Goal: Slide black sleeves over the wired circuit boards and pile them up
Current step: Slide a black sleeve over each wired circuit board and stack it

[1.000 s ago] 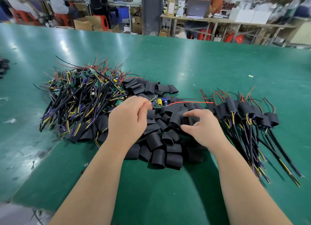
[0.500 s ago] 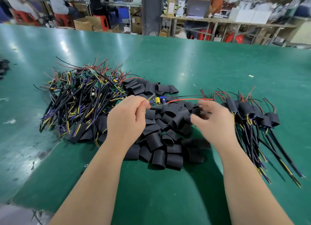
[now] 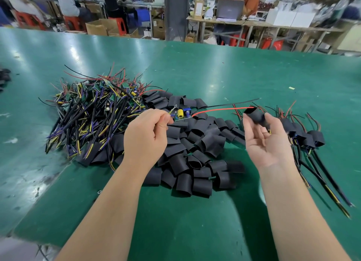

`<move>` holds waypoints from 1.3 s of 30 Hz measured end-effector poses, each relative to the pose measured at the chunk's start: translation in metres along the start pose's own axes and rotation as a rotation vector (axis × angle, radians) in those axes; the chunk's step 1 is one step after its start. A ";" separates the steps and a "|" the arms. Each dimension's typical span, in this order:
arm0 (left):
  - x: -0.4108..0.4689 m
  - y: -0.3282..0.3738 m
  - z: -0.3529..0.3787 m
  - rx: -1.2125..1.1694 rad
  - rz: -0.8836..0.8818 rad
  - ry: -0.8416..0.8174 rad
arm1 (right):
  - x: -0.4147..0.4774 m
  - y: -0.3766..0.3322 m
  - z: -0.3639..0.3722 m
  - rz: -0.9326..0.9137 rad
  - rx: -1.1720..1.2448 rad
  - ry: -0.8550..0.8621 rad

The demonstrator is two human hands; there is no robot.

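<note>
My left hand (image 3: pixel 146 136) pinches the wires of a small circuit board (image 3: pixel 182 114) with a yellow and a blue capacitor, held above the heap of loose black sleeves (image 3: pixel 193 155). Its red and black leads (image 3: pixel 220 109) stretch to the right. My right hand (image 3: pixel 262 141), palm up, holds one black sleeve (image 3: pixel 254 114) between thumb and fingers, its open end facing the red lead's tip. A tangle of bare wired boards (image 3: pixel 91 114) lies at the left. Sleeved boards (image 3: pixel 304 136) are piled at the right.
Everything lies on a wide green table (image 3: pixel 224 73). A small scrap (image 3: pixel 291 88) sits far right on it. Some dark items (image 3: pixel 4 76) lie at the left edge. Beyond the table people sit at benches with cardboard boxes (image 3: pixel 97 27) and red stools.
My right hand lifted a black sleeve off the heap, turned palm up and moved right. My left hand raised the board slightly, and its leads now stretch out toward the sleeve.
</note>
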State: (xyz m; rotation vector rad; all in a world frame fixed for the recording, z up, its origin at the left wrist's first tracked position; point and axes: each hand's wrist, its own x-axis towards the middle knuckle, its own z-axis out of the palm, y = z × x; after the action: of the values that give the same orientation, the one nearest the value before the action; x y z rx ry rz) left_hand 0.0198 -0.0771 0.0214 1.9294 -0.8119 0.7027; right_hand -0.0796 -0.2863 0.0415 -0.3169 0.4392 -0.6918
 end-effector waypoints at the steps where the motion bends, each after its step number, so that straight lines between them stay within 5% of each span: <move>1: 0.000 0.000 0.000 0.001 0.001 -0.003 | -0.001 0.001 0.001 0.031 0.041 -0.024; 15: -0.001 -0.001 0.000 0.074 0.008 -0.045 | -0.007 0.000 0.006 0.075 0.126 -0.103; 21: -0.001 0.000 0.000 0.112 0.022 -0.050 | -0.005 0.003 0.003 -0.007 -0.185 -0.212; 28: -0.006 0.011 0.008 0.051 0.037 -0.058 | -0.013 0.041 0.002 0.181 -0.403 -0.424; 39: -0.007 0.018 0.009 0.054 0.077 -0.075 | -0.016 0.049 0.002 0.141 -0.505 -0.420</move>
State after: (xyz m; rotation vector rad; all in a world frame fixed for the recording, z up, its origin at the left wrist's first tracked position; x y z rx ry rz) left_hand 0.0027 -0.0897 0.0213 1.9916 -0.9264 0.7083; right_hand -0.0631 -0.2393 0.0270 -0.8812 0.2240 -0.3523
